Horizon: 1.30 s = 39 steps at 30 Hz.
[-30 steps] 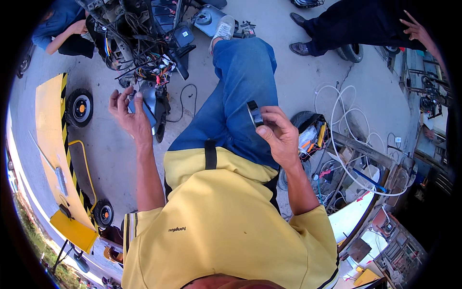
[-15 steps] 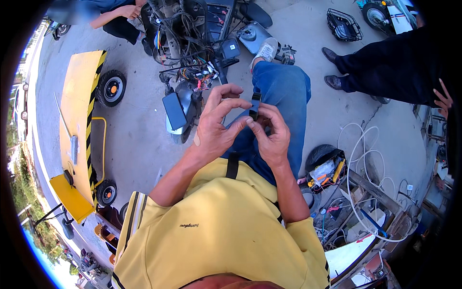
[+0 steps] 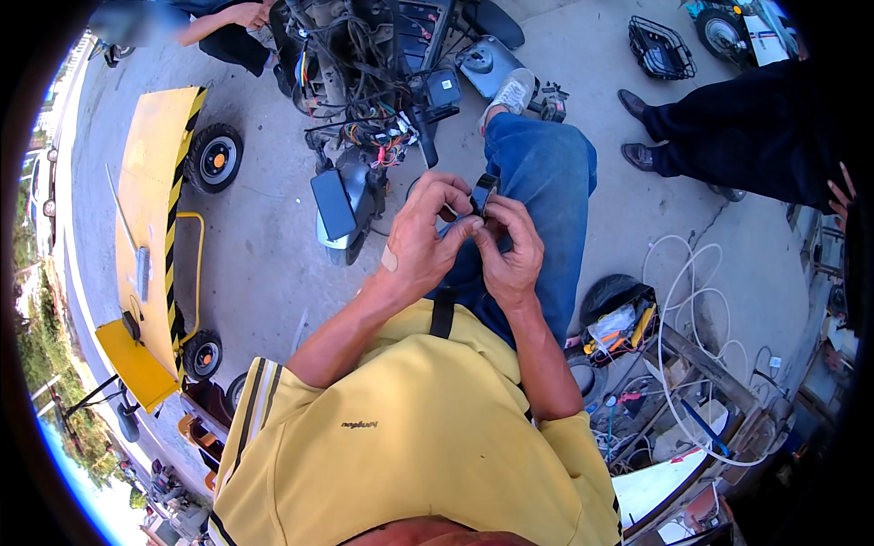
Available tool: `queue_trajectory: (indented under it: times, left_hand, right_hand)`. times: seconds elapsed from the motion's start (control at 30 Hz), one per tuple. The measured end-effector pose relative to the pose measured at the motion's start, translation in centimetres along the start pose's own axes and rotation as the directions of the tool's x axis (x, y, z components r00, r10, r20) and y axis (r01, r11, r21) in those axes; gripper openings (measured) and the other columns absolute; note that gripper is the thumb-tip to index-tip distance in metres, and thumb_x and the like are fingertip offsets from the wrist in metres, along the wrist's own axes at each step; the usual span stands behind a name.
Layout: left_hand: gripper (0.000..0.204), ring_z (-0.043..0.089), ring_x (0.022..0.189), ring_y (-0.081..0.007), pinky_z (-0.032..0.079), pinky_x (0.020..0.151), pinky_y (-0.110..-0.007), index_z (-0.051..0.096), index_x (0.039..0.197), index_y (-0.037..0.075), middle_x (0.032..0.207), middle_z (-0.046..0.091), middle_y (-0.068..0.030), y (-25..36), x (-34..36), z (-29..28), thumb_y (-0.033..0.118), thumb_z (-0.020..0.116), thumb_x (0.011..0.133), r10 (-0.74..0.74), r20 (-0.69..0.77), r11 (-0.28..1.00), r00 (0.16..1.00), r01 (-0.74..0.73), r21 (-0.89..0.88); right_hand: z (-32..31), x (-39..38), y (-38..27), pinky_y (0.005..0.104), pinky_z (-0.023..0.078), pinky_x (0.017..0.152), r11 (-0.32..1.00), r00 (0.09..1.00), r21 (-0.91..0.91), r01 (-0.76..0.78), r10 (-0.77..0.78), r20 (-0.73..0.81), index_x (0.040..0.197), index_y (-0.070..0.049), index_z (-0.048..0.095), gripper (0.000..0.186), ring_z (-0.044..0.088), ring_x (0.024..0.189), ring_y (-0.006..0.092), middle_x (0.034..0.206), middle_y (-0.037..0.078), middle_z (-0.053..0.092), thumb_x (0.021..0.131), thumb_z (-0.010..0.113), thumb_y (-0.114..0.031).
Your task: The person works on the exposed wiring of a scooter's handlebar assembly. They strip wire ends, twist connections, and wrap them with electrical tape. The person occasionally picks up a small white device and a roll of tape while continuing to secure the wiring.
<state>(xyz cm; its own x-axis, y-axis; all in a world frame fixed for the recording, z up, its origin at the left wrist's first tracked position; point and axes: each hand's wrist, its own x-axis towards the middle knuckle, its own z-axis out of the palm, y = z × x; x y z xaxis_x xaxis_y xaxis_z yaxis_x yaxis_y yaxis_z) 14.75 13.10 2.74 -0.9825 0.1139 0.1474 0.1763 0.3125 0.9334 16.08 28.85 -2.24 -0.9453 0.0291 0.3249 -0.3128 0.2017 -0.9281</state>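
Both hands meet above my blue-trousered leg around a small, glossy black roll [image 3: 483,189] that looks like electrical tape. My right hand [image 3: 513,250] pinches it from its right side, thumb below and fingers bent behind. Against its left edge, my left hand [image 3: 423,232] has curled fingers, with the thumb tip close to the right thumb. The fingers partly hide the roll's lower end. A beige plaster sits near my left wrist. Just left of my hands, a dark phone [image 3: 333,205] lies on a grey scooter part.
Ahead stands a stripped scooter frame [image 3: 350,73] with loose coloured wires [image 3: 391,141]. To the left is a yellow cart [image 3: 150,182] with black-striped edging. A person in dark trousers [image 3: 719,136] stands right, near a black basket [image 3: 660,47]. White tubing [image 3: 669,364] loops over tools and scrap.
My left fingers have curled in and drawn closer to the tape roll; before, they were more spread. The roll has tilted slightly. The whole view has shifted a little.
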Motion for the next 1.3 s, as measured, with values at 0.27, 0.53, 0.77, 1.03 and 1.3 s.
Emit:
queue_trajectory:
  times: [0.27, 0.53, 0.77, 1.03, 1.3]
  left_hand:
    - [0.029, 0.063, 0.091, -0.0242, 0.054, 0.075, -0.034, 0.059, 0.107, 0.002, 0.115, 0.06, -0.0108, 0.1, 0.5, 0.5, -0.004, 0.076, 0.085, 0.045, -0.016, 0.998, 0.999, -0.045, 0.037]
    - [0.028, 0.064, 0.089, -0.0201, 0.056, 0.073, -0.032, 0.06, 0.108, 0.002, 0.121, 0.058, -0.0112, -0.3, 0.4, 1.4, -0.005, 0.076, 0.085, -0.03, -0.075, 0.995, 0.997, 0.023, -0.1]
    - [0.027, 0.065, 0.088, -0.0201, 0.056, 0.074, -0.032, 0.06, 0.107, 0.002, 0.124, 0.057, -0.0117, -0.5, 0.6, 1.4, -0.005, 0.075, 0.086, 0.035, -0.023, 0.999, 0.999, -0.035, -0.003]
    - [0.033, 0.062, 0.098, -0.0163, 0.057, 0.08, -0.029, 0.058, 0.11, 0.003, 0.128, 0.054, -0.012, -1.3, 0.2, 1.8, -0.008, 0.076, 0.085, 0.005, -0.023, 1.0, 1.0, -0.006, -0.015]
    - [0.032, 0.062, 0.1, -0.0166, 0.058, 0.081, -0.03, 0.057, 0.112, 0.002, 0.128, 0.054, -0.0119, -0.7, 0.4, 1.5, -0.008, 0.075, 0.086, 0.006, 0.007, 1.0, 1.0, -0.006, 0.023]
  right_hand:
    - [-0.1, -0.1, 0.4, 0.0264, 0.05, 0.064, 1.0, 1.0, -0.01, 0.006, -0.006, -0.021, 0.113, 0.0, 0.067, 0.033, 0.062, 0.075, 0.0144, 0.116, 0.013, 0.069, 0.082, 0.078, 0.008]
    - [-0.3, -0.1, 0.5, 0.0261, 0.053, 0.066, 1.0, 0.999, -0.005, -0.008, 0.007, -0.041, 0.113, 0.0, 0.067, 0.035, 0.063, 0.076, 0.0146, 0.116, 0.012, 0.069, 0.082, 0.077, 0.01]
    - [-0.4, 0.0, 0.5, 0.0263, 0.053, 0.066, 0.999, 0.998, 0.02, -0.039, 0.04, -0.047, 0.112, 0.0, 0.068, 0.033, 0.063, 0.076, 0.0147, 0.115, 0.012, 0.069, 0.082, 0.077, 0.01]
    - [-0.5, -0.1, 0.6, 0.0263, 0.054, 0.067, 0.999, 0.998, -0.003, -0.034, 0.033, -0.059, 0.112, 0.001, 0.068, 0.032, 0.064, 0.077, 0.0146, 0.114, 0.013, 0.069, 0.083, 0.076, 0.01]
    - [-0.5, 0.0, 0.6, 0.0265, 0.054, 0.066, 0.999, 0.998, 0.013, -0.034, 0.035, -0.056, 0.112, 0.001, 0.068, 0.032, 0.064, 0.077, 0.0151, 0.114, 0.013, 0.069, 0.083, 0.076, 0.01]
